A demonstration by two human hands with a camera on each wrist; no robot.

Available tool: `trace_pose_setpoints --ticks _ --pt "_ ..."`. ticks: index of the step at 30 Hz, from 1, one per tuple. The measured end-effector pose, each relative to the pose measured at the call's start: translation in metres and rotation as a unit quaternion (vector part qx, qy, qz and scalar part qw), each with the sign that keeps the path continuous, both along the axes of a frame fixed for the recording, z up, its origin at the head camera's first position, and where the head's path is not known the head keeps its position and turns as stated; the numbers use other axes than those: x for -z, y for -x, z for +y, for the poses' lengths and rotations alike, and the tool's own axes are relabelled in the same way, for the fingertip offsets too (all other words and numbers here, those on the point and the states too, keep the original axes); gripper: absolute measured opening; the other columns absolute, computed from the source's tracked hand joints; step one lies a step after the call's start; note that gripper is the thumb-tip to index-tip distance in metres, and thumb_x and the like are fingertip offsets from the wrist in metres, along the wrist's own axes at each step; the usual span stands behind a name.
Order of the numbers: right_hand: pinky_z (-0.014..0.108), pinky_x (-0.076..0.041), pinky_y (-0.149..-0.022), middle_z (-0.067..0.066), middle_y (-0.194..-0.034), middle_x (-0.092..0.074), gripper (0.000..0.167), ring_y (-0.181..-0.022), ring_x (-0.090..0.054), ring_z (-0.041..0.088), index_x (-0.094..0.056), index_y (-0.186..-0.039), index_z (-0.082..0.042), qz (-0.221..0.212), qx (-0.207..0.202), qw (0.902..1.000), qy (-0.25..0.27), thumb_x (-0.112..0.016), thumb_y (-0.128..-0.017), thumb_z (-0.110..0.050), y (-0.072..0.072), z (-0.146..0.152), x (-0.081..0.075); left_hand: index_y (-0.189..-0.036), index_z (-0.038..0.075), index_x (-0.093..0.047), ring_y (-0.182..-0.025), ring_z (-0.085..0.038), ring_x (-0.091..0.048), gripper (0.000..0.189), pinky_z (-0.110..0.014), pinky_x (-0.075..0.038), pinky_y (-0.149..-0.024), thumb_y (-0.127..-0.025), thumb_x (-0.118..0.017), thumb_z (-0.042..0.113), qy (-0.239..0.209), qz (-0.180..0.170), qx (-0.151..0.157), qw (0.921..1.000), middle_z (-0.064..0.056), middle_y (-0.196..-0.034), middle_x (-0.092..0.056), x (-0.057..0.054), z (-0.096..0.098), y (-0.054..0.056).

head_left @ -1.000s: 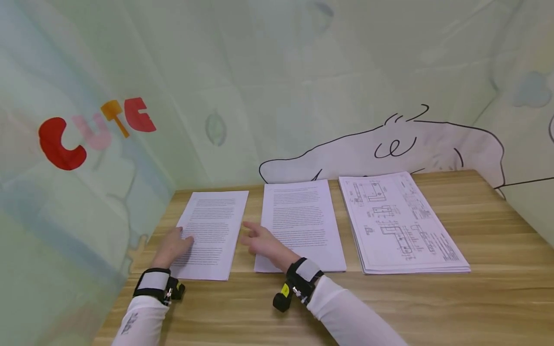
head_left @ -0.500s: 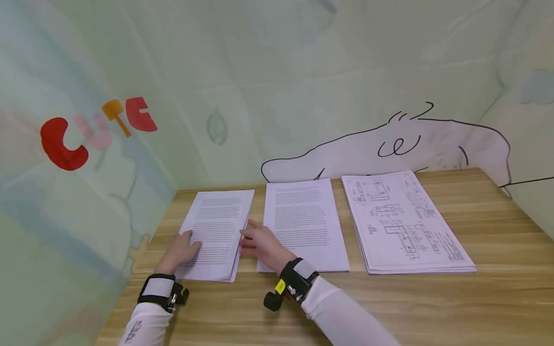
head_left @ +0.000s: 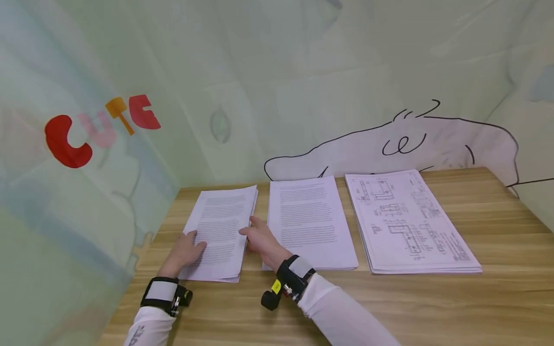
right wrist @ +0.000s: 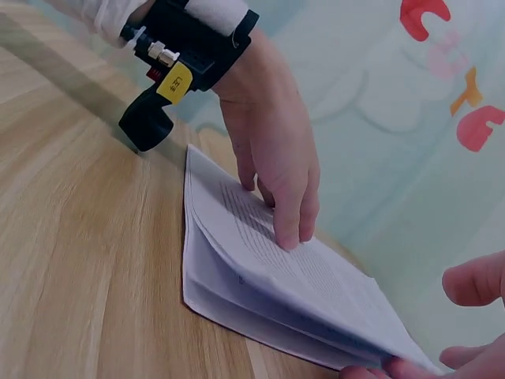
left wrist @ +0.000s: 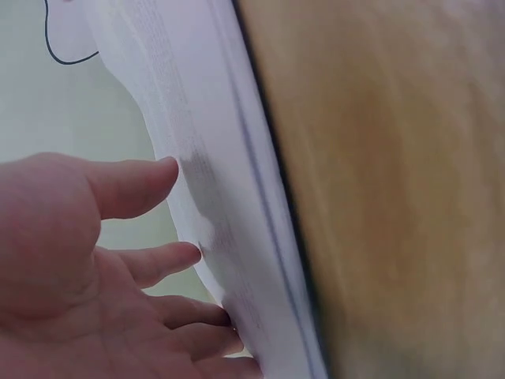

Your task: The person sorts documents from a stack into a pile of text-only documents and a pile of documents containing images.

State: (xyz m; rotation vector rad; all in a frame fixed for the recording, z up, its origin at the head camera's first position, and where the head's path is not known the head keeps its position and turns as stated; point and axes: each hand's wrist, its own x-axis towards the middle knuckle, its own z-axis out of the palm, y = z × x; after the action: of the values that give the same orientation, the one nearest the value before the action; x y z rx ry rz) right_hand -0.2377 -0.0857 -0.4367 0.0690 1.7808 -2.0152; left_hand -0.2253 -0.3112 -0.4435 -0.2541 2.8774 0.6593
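On the left part of the table lies a stack of printed text sheets (head_left: 220, 216). My left hand (head_left: 183, 252) rests at its left edge, fingers extended, fingertips touching the top page; the left wrist view shows the palm and spread fingers (left wrist: 166, 264) along the paper's edge. My right hand (head_left: 265, 241) is at the stack's right edge. In the right wrist view its fingertips (right wrist: 402, 367) touch the raised edge of the upper sheets (right wrist: 292, 288), and its thumb (right wrist: 473, 280) stands apart from the paper. A gap shows between these sheets and the lower ones (right wrist: 229, 304).
A second text stack (head_left: 309, 226) lies just right of my right hand, partly under it. Farther right is a stack of technical drawings (head_left: 411, 226). The wooden table (head_left: 433, 307) meets a printed curtain (head_left: 225, 86) behind and on the left.
My right hand has come against the left stack's right edge, and upper sheets there have lifted and shifted from those below. The left hand stays on the stack. The view has shifted slightly.
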Motion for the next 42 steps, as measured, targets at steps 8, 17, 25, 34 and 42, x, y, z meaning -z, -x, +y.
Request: trace_pose_setpoints --ticks 8,17,25,34,42 --pt "0.048 -0.045 -0.108 0.022 -0.162 -0.025 0.072 -0.140 -0.043 0.034 -0.021 -0.157 -0.004 -0.006 0.031 0.9995 0.000 -0.054 -0.094 -0.013 0.003 0.001 0.003 -0.144 -0.017 -0.033 -0.142 -0.056 -0.026 0.063 -0.063 -0.027 -0.117 -0.098 -0.047 0.023 0.004 0.020 0.012 0.9997 -0.043 -0.149 -0.030 0.000 0.011 -0.004" --pt "0.046 -0.040 -0.112 0.021 -0.161 -0.028 0.076 -0.137 -0.045 0.032 -0.020 -0.157 -0.002 -0.022 0.048 0.9983 -0.027 -0.057 -0.091 -0.012 0.006 0.001 0.005 -0.146 -0.014 -0.031 -0.141 -0.053 -0.033 0.063 -0.060 -0.031 -0.116 -0.099 -0.045 0.025 0.007 0.024 0.008 0.9997 -0.038 -0.150 -0.035 -0.001 0.016 -0.004" --pt "0.041 -0.049 -0.098 0.024 -0.135 -0.055 0.057 -0.120 -0.057 0.032 -0.040 -0.144 0.007 0.000 0.055 0.9971 -0.052 -0.054 -0.090 -0.004 0.004 0.004 0.015 -0.144 -0.006 -0.042 -0.130 -0.047 -0.051 0.058 -0.056 -0.046 -0.102 -0.100 -0.047 0.031 -0.019 0.026 -0.003 0.9995 -0.033 -0.140 -0.051 -0.011 0.023 -0.007" --pt "0.032 -0.051 -0.083 0.019 -0.133 -0.058 0.055 -0.108 -0.061 0.025 -0.038 -0.150 -0.003 0.004 0.032 0.9987 -0.039 -0.051 -0.096 -0.009 0.011 0.019 0.013 -0.150 -0.001 -0.034 -0.132 -0.046 -0.049 0.057 -0.056 -0.043 -0.107 -0.104 -0.043 0.031 -0.124 0.077 -0.066 0.9871 -0.033 -0.144 -0.047 -0.019 0.006 -0.007" --pt "0.028 -0.055 -0.074 0.012 -0.120 -0.067 0.044 -0.096 -0.068 0.019 -0.049 -0.143 -0.012 0.036 -0.002 0.9993 -0.009 -0.053 -0.099 -0.016 0.022 0.062 0.006 -0.157 0.010 -0.023 -0.113 -0.017 -0.054 0.074 -0.026 -0.045 -0.089 -0.102 -0.040 0.055 -0.377 0.035 -0.111 0.9189 -0.010 -0.133 -0.054 -0.017 0.012 -0.005"
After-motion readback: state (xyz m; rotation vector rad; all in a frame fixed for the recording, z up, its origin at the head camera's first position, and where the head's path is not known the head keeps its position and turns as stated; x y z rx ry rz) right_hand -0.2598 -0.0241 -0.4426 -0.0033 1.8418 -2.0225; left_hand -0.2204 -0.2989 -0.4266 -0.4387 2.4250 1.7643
